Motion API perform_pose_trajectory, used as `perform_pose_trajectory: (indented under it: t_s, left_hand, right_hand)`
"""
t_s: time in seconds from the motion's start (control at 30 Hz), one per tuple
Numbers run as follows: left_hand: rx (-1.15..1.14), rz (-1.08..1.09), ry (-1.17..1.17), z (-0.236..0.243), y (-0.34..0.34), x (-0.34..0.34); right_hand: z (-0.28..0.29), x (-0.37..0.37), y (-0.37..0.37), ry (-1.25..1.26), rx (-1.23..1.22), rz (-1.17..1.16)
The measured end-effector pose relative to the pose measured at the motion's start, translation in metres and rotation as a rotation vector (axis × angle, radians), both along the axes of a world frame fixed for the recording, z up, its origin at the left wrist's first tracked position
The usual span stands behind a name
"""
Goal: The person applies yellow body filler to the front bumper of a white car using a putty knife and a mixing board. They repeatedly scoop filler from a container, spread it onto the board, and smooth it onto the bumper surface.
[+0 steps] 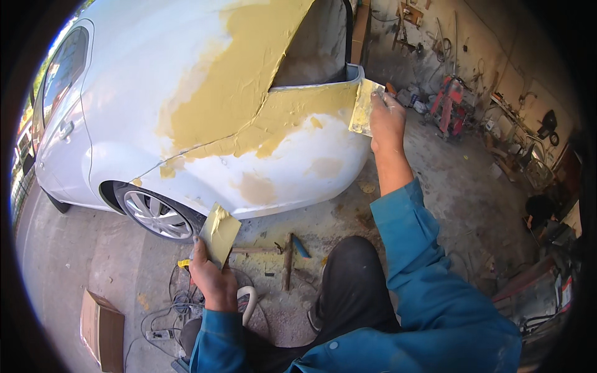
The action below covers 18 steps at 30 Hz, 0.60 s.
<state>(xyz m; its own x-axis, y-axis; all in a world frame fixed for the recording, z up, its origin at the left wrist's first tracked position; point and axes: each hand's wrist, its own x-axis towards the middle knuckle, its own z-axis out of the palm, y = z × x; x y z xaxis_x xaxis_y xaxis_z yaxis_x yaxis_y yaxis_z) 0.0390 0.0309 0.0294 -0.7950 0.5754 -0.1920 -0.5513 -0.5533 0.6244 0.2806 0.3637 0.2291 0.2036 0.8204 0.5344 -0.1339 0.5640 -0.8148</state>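
My right hand grips a putty-smeared spreader, its edge at the rear corner of the white car, just below the tail-light opening. Yellowish body filler coats much of the rear panel and ends in a ragged border above the wheel arch. Lower on the bumper are two duller tan patches. In front of the rear wheel, my left hand holds up a flat putty-covered plate with a lump of filler near its upper edge. My left fingers close on its lower part.
A cardboard box stands on the floor at lower left. Cables and a hose lie below my left hand. A hammer and a blue-handled tool lie under the bumper. Red equipment stands by the right wall.
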Motion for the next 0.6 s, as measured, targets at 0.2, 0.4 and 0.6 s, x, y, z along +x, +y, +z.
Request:
perform_pose_trajectory:
  t_s: [0.2, 0.4, 0.6]
  left_hand:
    - [0.017, -0.005, 0.009, -0.001, -0.004, -0.002]
    - [0.012, -0.018, 0.014, 0.004, -0.004, 0.001]
    - [0.005, -0.033, -0.006, 0.01, 0.0, 0.004]
  right_hand:
    - [-0.007, -0.017, -0.004, -0.29, 0.046, -0.112]
    - [-0.031, -0.043, -0.029, -0.631, 0.268, -0.424]
    - [-0.052, -0.075, -0.062, -0.695, 0.473, -0.513]
